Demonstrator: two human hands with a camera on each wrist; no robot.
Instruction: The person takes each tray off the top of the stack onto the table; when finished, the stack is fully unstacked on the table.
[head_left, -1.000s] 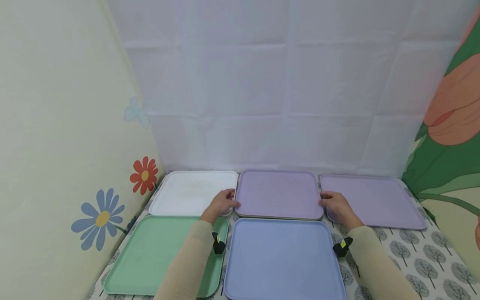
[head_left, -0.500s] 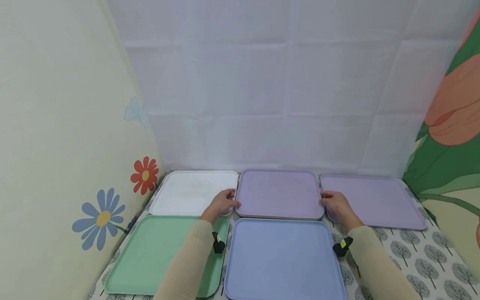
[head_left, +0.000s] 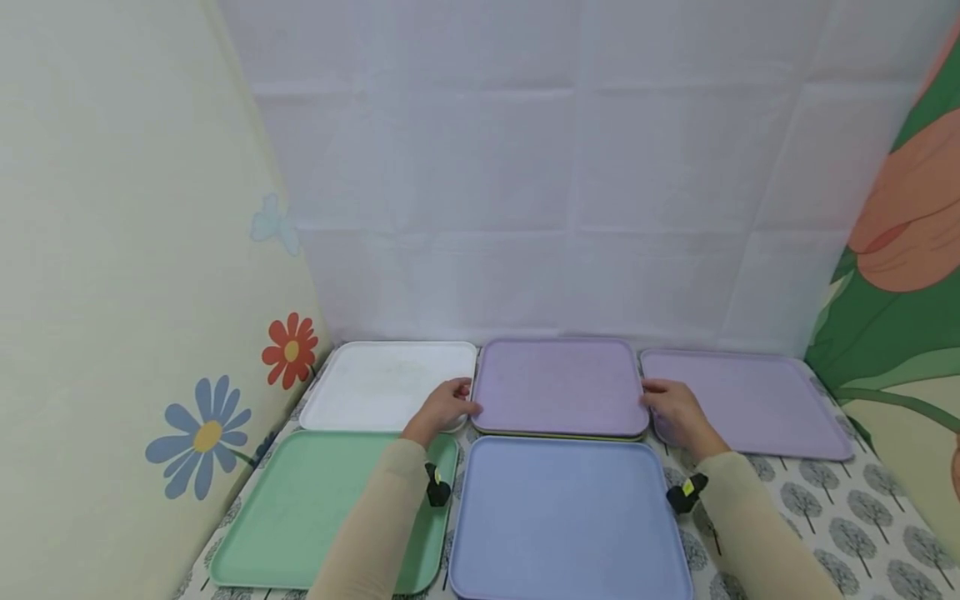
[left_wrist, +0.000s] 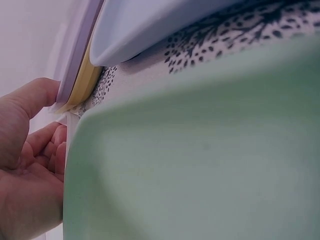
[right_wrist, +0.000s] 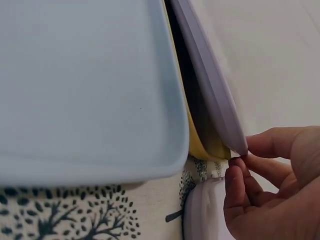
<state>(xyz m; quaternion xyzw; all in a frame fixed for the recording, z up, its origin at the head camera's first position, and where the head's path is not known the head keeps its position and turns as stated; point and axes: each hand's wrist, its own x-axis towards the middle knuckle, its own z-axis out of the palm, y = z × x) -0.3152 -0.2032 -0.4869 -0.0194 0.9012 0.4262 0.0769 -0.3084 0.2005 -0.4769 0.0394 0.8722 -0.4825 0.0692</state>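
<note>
A purple tray (head_left: 558,385) lies at the back middle, stacked over a yellow tray (right_wrist: 199,142) whose rim shows as a thin line along the front. My left hand (head_left: 447,403) holds the purple tray's left side; in the left wrist view its thumb (left_wrist: 44,92) presses the edge and the other fingers curl lower down. At the opposite side my right hand (head_left: 675,410) pinches the purple rim between thumb and fingers. Seen from the right wrist, a dark gap separates the purple tray from the yellow one, narrowing towards the pinched corner.
A white tray (head_left: 386,379) stands back left, a second purple tray (head_left: 750,404) back right. In front lie a green tray (head_left: 322,508), under the left forearm, and a blue tray (head_left: 566,517). A tree-print cloth (head_left: 855,521) covers the table; a white sheet (head_left: 517,192) hangs behind.
The middle purple tray has risen very slightly, and more of the yellow rim shows beneath its front edge. Both hands keep their places at its sides.
</note>
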